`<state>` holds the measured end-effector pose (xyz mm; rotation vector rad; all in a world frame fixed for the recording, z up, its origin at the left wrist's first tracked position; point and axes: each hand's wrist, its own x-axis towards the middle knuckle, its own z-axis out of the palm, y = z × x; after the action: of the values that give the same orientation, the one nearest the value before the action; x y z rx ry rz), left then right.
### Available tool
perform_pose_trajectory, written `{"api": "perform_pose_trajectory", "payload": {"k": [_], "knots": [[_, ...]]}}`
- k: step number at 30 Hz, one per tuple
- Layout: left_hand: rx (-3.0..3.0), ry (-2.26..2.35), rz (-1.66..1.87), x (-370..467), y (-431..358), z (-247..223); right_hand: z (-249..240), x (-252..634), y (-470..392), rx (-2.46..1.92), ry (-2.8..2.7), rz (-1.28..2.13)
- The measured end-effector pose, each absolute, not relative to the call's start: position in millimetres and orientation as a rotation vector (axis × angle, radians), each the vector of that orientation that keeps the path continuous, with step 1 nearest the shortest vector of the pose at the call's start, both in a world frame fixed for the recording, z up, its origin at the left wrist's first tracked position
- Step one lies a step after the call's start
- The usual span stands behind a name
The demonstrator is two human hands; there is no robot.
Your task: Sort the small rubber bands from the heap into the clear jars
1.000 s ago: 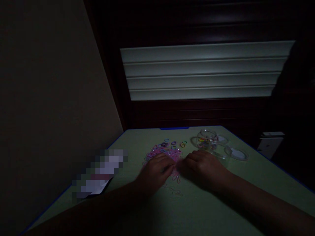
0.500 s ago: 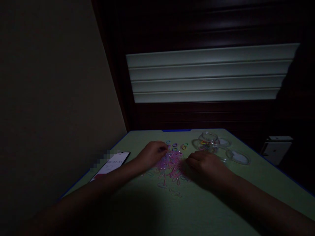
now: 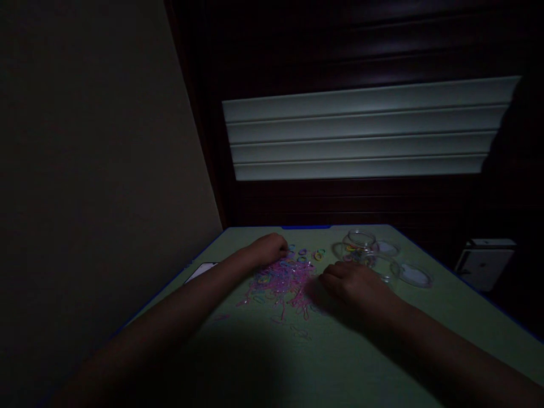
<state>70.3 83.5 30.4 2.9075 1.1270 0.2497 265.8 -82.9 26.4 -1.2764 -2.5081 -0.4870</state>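
On the table (image 3: 340, 362), our right hand (image 3: 355, 283) curled beside the pile of elastic bands (image 3: 287, 280); our left (image 3: 271, 248) bent at its far edge, near coloured rings (image 3: 318, 256). We couldn't tell whether either gripped anything. Light fingertip pinches seemed best.

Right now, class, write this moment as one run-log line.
left hand: far edge of band pile, grip unclear | right hand: right of pile, grip unclear | open jar: beyond right hand, bands inside
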Motion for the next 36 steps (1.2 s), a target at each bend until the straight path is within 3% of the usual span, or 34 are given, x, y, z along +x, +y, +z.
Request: {"api": "perform_pose_trajectory", "payload": {"k": [12, 25, 36], "knots": [[2.815, 1.254, 0.468, 74, 77, 21, 27, 267, -83, -1.225, -2.484, -0.5], [2.372, 0.991, 1.178, 83, 7, 12, 26, 272, -78, -1.376, -2.33, -0.593], [2.533, 0.775, 1.299, 80, -19, -7, 22, 266, -80, -1.303, -2.149, -0.093]]}}
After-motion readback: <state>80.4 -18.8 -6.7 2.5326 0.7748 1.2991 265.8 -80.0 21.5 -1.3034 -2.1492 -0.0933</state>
